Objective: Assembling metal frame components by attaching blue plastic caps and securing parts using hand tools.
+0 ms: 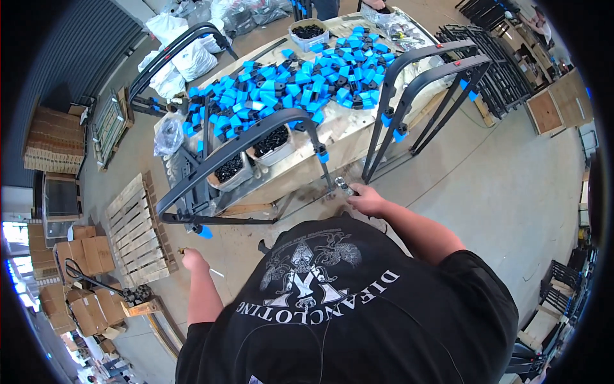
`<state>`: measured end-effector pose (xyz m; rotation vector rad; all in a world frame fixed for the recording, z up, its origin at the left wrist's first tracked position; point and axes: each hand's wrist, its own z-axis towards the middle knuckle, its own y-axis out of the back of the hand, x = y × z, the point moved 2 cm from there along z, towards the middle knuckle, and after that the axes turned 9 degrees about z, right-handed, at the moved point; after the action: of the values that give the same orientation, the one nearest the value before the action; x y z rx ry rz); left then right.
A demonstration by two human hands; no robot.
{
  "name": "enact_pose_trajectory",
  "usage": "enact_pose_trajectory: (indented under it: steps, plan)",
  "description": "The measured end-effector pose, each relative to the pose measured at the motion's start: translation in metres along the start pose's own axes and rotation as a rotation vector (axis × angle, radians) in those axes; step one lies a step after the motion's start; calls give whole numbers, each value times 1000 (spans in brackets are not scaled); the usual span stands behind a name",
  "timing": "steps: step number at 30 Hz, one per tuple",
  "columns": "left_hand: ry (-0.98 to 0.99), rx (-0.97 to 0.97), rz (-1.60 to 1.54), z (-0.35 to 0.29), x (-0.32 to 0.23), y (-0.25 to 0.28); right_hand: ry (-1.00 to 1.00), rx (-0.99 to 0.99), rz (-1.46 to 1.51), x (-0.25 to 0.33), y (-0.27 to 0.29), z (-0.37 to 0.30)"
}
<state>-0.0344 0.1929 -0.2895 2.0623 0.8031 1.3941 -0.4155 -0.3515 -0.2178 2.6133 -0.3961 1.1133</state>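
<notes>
My right hand is closed around a shiny metal ratchet wrench, its head pointing at the lower end of a black tubular frame. That frame stands in front of me, with a curved top bar and blue end pieces; whether the wrench touches it, I cannot tell. Down at the left, my left hand is closed, with a small yellowish bit showing at the fingertips, too small to name. A blue end piece on the frame's near left corner is the closest part to it.
A worktable carries a heap of blue and black plastic caps and tubs of small black parts. More black frames stand at its right. A wooden pallet and cardboard boxes lie left. Another person stands beyond the table.
</notes>
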Motion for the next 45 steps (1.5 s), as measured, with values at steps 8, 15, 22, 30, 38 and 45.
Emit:
enact_pose_trajectory:
  steps: [8,15,22,30,38,45]
  plan:
    - [-351,-127,-1362,-179,-149,225,349,271,-221,34,17,17]
    - [-740,-10,-1297,-237,-261,390,267,398,627,80,-29,38]
    - [-585,60,-1649,-208,-267,331,301,313,824,84,-9,27]
    - [-743,127,-1666,-194,-311,338,388,366,795,86,4,23]
    - [-529,91,-1640,-178,-306,333,295,136,859,65,61,53]
    - [-468,485,-1696,-183,-326,356,346,-206,702,62,60,87]
